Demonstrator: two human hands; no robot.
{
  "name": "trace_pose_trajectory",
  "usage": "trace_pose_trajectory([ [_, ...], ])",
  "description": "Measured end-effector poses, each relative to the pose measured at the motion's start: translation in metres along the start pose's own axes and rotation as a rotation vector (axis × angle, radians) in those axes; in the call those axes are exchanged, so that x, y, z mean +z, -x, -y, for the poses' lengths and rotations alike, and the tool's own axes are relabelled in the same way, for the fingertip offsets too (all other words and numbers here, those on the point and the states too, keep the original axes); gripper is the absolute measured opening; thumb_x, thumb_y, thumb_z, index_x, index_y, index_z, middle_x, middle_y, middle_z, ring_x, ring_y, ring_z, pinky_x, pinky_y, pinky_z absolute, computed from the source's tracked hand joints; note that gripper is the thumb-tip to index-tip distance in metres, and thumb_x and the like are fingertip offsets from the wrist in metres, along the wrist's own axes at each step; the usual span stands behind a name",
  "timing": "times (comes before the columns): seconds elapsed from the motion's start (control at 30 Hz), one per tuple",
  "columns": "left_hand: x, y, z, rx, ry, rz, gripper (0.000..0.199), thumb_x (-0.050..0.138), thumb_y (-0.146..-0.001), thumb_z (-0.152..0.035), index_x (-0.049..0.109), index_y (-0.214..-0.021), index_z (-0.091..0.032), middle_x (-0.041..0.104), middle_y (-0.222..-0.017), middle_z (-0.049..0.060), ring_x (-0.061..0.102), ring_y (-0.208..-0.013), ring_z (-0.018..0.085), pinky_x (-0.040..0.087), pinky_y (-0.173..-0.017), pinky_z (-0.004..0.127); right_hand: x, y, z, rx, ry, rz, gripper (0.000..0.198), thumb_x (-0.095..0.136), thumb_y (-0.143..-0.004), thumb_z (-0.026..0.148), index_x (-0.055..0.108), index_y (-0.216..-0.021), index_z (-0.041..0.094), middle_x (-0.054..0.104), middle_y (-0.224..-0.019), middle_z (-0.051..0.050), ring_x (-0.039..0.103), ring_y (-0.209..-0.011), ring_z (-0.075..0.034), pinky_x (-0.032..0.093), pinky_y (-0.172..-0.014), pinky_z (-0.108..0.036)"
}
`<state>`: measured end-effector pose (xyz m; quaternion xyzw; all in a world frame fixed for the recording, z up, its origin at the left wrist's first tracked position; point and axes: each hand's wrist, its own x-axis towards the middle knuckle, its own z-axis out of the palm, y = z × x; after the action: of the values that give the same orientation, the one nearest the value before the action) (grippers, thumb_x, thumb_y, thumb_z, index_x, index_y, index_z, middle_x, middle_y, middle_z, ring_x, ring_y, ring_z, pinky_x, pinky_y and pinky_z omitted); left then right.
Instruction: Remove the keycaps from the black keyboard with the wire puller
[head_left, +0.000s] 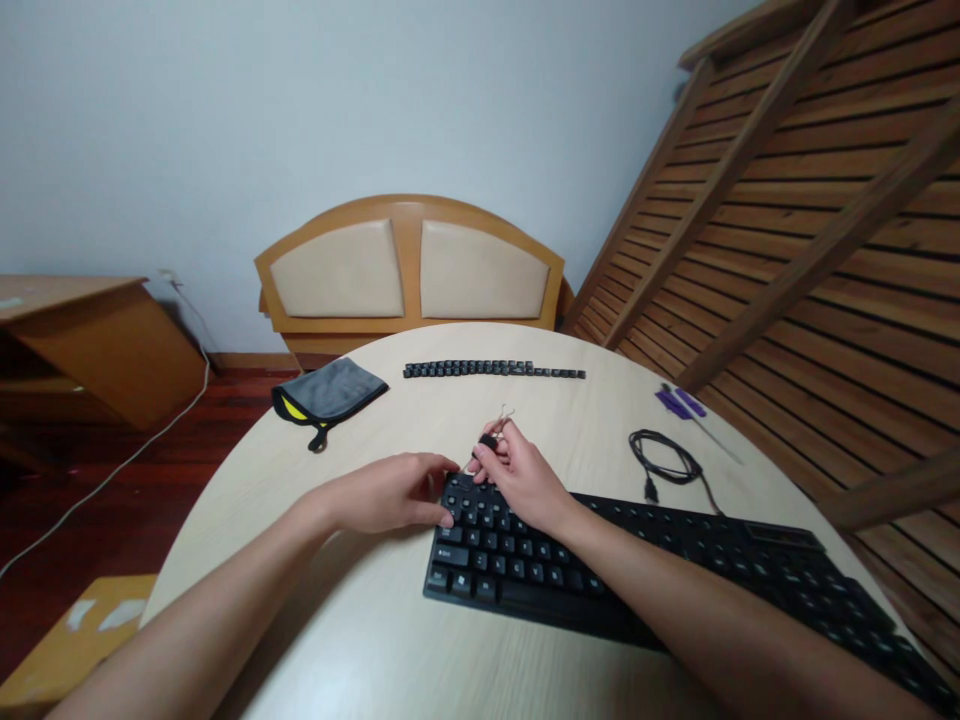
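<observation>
A black keyboard point(540, 602) lies on the round table, slanting away to the lower right under my right forearm. My left hand point(401, 490) grips its upper left corner, thumb on the left edge keys and fingers at the back edge. Just above the top left keys, my right hand point(525, 475) is closed around a wire keycap puller point(507, 412) whose thin prongs point up and away. A small black piece point(488, 441) shows between the fingers; I cannot tell whether it is a loose keycap or the puller's handle. Beyond the hands, loose black keycaps point(469, 368) stand in rows.
A grey cloth point(337, 388) with yellow lining lies on the table's left. To the right are a coiled black cable point(666, 455) and a purple-headed brush-like item point(681, 402). A wooden headboard point(409, 265) stands behind the table point(337, 620), slatted wood point(787, 200) at right.
</observation>
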<state>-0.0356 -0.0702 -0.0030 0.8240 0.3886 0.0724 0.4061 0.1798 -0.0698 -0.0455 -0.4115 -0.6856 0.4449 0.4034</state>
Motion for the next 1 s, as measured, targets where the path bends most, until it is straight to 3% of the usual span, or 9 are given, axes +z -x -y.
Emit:
trace_pose_trajectory([
  [0.2,0.003,-0.004,0.001,0.056,-0.091,-0.128,0.042,0.064,-0.083,-0.041,0.061,-0.118,-0.019,0.070,-0.097,0.007,0.063,-0.078,0.021,0.045,-0.069,0.029,-0.011,-0.008,0.013,-0.130,0.212,0.074,0.018,0.044,-0.098,0.036,0.050,-0.095,0.019,0.067,-0.083,-0.004,0.065,-0.079,-0.017,0.052,-0.079,-0.035],
  [0.47,0.002,-0.003,0.007,0.054,-0.129,-0.156,0.040,0.067,-0.079,-0.043,0.059,-0.109,-0.017,0.067,-0.087,0.005,0.059,-0.071,0.018,0.042,-0.063,0.028,-0.005,-0.026,0.015,-0.130,-0.001,0.247,0.020,0.050,-0.095,0.039,0.051,-0.093,0.019,0.064,-0.077,-0.001,0.064,-0.065,-0.014,0.054,-0.066,-0.029],
  [0.77,0.001,-0.003,0.004,0.048,-0.152,-0.151,0.028,0.067,-0.079,-0.041,0.059,-0.094,-0.019,0.062,-0.084,0.003,0.054,-0.070,0.017,0.038,-0.062,0.028,-0.005,-0.015,0.011,-0.100,-0.024,0.325,0.014,0.051,-0.094,0.032,0.058,-0.096,0.019,0.064,-0.097,-0.005,0.064,-0.076,-0.015,0.054,-0.072,-0.028],
  [1.0,0.001,-0.005,0.003,0.072,-0.111,-0.108,0.022,0.064,-0.083,-0.038,0.059,-0.088,-0.018,0.060,-0.087,0.003,0.055,-0.076,0.018,0.040,-0.068,0.029,-0.007,-0.018,0.014,-0.127,-0.042,0.426,0.019,0.048,-0.097,0.030,0.062,-0.090,0.019,0.067,-0.095,-0.005,0.063,-0.086,-0.016,0.051,-0.083,-0.030],
])
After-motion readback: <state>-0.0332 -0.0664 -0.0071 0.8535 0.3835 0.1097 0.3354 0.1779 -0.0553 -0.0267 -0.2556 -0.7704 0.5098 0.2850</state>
